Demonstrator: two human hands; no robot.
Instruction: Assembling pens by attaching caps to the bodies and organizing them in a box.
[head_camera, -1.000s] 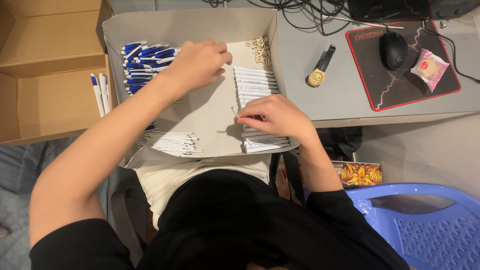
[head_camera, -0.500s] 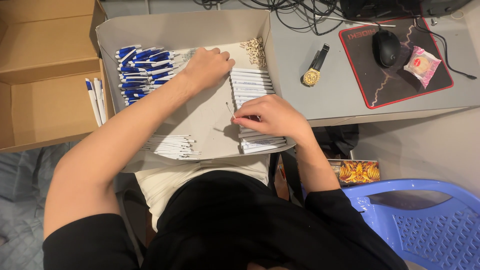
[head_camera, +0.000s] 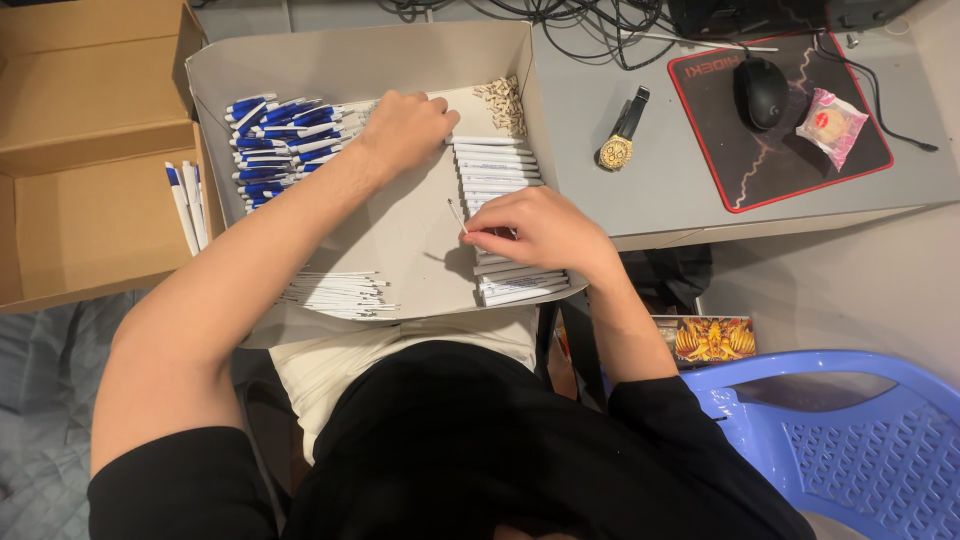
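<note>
Grey tabletop (head_camera: 660, 190) at the far edge, with a shallow cardboard tray (head_camera: 400, 240) on the person's lap holding pen parts. Right hand (head_camera: 535, 232): fingers pinched together on a thin white refill (head_camera: 457, 215), long axis running up-left from the fingertips, tip over bare tray floor. Directly under and right of that hand is a stack of white pen barrels (head_camera: 500, 170), each lying left-right. Left hand (head_camera: 405, 128) is curled, knuckles up; whether it grips anything can't be told. It sits at the right edge of the blue-and-white pen pile (head_camera: 280, 140). Loose refill pile (head_camera: 335, 293) lies near-left of the right hand. Small springs (head_camera: 503, 100) in the far corner. Outside: wristwatch (head_camera: 620, 140), mouse (head_camera: 760, 92).
</note>
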